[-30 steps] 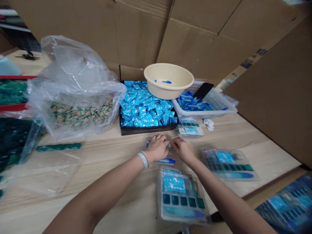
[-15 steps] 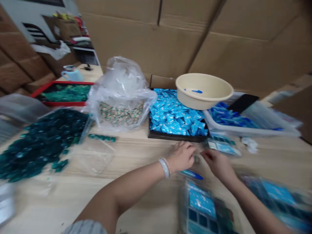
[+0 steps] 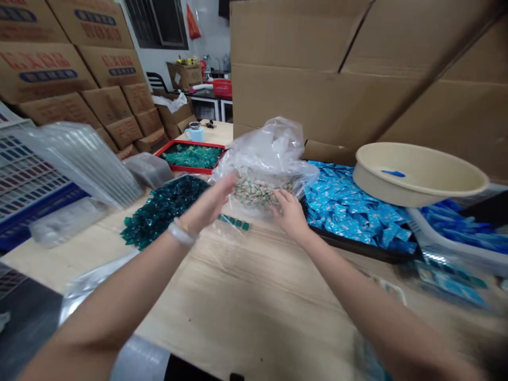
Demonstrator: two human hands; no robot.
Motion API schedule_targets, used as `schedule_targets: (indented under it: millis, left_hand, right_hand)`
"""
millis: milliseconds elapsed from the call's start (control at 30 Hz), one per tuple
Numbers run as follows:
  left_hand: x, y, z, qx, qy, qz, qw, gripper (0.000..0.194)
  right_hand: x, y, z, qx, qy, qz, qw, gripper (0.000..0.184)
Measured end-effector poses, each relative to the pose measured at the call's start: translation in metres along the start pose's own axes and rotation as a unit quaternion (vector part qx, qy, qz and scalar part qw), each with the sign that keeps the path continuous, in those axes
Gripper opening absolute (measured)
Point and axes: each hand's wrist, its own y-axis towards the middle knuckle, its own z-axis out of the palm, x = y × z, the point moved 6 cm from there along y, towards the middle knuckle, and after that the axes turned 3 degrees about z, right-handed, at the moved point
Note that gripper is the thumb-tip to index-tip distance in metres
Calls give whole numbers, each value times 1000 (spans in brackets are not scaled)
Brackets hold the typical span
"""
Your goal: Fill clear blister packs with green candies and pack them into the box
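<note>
My right hand (image 3: 289,214) rests its fingers against the clear, soft plastic bag (image 3: 265,148) of small tan-and-green sachets (image 3: 257,191); whether it's pinching the film, I can't tell. My left hand (image 3: 208,203), blurred, is open and grasps nothing. The bag stands upright on the pale wood table (image 3: 238,296), its long axis rising to a bunched neck beside the blue sachets (image 3: 349,211). It's light and slippery, so I'd take that neck.

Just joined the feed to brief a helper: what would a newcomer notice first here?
The heap of bright blue sachets in a black tray stands out on the right, beside a cream plastic basin. On the left, a dark teal pile of small pieces catches the eye. Between them, the right hand touches a clear plastic bag of beige-and-green sachets.
</note>
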Motion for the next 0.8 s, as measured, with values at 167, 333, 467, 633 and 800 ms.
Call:
schedule_targets:
  millis: [167, 333, 467, 633, 800]
  left_hand:
    - [89, -118, 25, 43, 393, 33, 918, 18]
    - [109, -195, 41, 77, 509, 37, 856, 23]
    - [94, -195, 22, 66, 502, 47, 861, 19]
    - [73, -120, 19, 18, 482, 182, 857, 49]
    - [52, -44, 74, 127, 396, 234, 879, 17]
  right_hand:
    - [21, -45, 53, 124, 36, -29, 991, 26]
    - [43, -80, 85, 174, -7, -91, 981, 13]
    - [40, -99, 84, 185, -76, -106, 974, 15]
    - [28, -123, 41, 163, -126, -106, 973, 15]
    - [5, -149, -46, 89, 2, 7, 996, 17]
